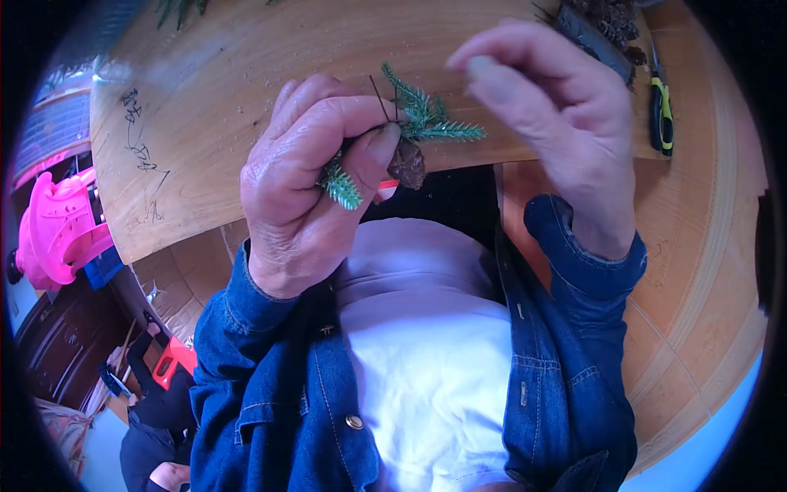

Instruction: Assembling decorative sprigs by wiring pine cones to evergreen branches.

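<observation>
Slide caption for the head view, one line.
Left hand pinches green sprig and brown cone near the table edge; right hand apart from them.

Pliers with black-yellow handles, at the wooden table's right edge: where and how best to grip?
Probably by the black-yellow handles, coming from the near side with the bare right hand: they point toward the person, while the slim metal nose points away.

The table [197,74] is smooth wood, the cone [408,167] rough (and matt), the jacket [566,402] denim.
</observation>
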The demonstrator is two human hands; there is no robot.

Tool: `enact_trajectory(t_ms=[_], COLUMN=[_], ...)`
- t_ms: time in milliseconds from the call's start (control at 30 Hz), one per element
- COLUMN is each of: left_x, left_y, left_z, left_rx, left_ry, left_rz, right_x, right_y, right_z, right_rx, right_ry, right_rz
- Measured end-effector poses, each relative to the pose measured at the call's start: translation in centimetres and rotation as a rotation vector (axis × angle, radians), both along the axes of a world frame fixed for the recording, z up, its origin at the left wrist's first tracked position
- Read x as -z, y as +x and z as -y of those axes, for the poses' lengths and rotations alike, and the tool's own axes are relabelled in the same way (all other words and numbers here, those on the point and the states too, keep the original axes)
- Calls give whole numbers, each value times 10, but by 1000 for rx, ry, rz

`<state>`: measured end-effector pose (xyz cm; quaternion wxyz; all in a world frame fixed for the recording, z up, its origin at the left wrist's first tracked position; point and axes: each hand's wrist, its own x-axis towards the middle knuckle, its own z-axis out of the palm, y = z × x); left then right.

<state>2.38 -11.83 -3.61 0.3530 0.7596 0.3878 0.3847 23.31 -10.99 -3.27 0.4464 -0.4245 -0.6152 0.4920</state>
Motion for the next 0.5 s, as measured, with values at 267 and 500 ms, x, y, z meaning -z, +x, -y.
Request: enact_trajectory(t_ms=[267,500], left_x=[-5,-7], left_y=[-4,-11], left_z=[-4,-12], left_rx=[16,108], left_ry=[-3,58], left_rz=[13,-2], right_x=[-6,-5], right_y=[-17,-26], right_z=[-8,-5], right_rx=[-257,-188], right_ry=[-239,-110], right_rz=[-144,-91])
